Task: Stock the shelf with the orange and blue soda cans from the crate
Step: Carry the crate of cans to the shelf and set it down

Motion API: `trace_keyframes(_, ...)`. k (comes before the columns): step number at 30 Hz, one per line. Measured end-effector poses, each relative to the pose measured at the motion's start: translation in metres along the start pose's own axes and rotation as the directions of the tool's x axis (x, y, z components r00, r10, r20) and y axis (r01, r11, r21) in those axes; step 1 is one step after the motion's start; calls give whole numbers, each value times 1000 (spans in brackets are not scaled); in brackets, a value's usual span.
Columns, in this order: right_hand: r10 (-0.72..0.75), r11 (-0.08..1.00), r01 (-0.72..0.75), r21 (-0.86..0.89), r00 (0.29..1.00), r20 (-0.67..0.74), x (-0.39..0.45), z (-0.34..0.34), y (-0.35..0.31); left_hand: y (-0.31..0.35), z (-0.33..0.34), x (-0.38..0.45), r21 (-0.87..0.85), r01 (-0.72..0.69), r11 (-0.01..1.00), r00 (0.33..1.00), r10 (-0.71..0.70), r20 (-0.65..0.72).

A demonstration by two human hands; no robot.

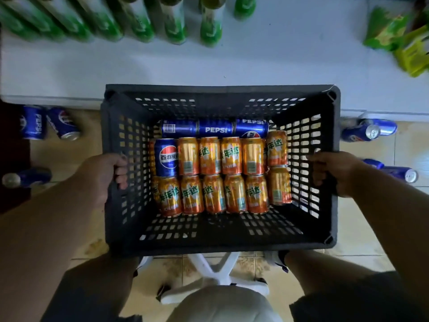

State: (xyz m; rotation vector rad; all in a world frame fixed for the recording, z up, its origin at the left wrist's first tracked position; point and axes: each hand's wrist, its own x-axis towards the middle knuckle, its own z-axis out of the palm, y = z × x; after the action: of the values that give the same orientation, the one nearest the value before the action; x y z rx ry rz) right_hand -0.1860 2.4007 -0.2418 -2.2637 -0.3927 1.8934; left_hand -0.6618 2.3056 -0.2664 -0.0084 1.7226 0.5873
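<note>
A black slotted plastic crate (220,242) fills the middle of the head view. Several orange soda cans (210,156) lie on their sides in two rows on its floor. Several blue soda cans (214,128) lie along the far wall, and one more blue can (166,158) lies at the left end of the upper orange row. My left hand (104,175) grips the crate's left wall, fingers curled through the handle hole. On the right wall, my right hand (334,173) grips the same way. The white shelf (278,56) runs just beyond the crate.
Green bottles (171,19) stand at the back of the shelf, and green snack bags (399,40) lie at its right end. More blue cans (62,123) sit on a lower level at left and right (369,131). A white chair base (216,270) stands on the tiled floor below.
</note>
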Motion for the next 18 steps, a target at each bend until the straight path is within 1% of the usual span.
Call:
trace_keyframes(10, 6, 1000, -7, 3, 1000, 3, 48, -2, 7, 0, 20, 49, 23, -43, 999, 999, 42, 13)
trace_keyframes(15, -4, 1000, 4, 4, 1000, 8, 68, -10, 7, 0, 32, 55, 53, -41, 998, 999, 40, 26)
trace_keyframes(18, -11, 1000, 11, -18, 1000, 19, 67, -9, 8, 0, 34, 50, 79, -54, 995, 999, 54, 6)
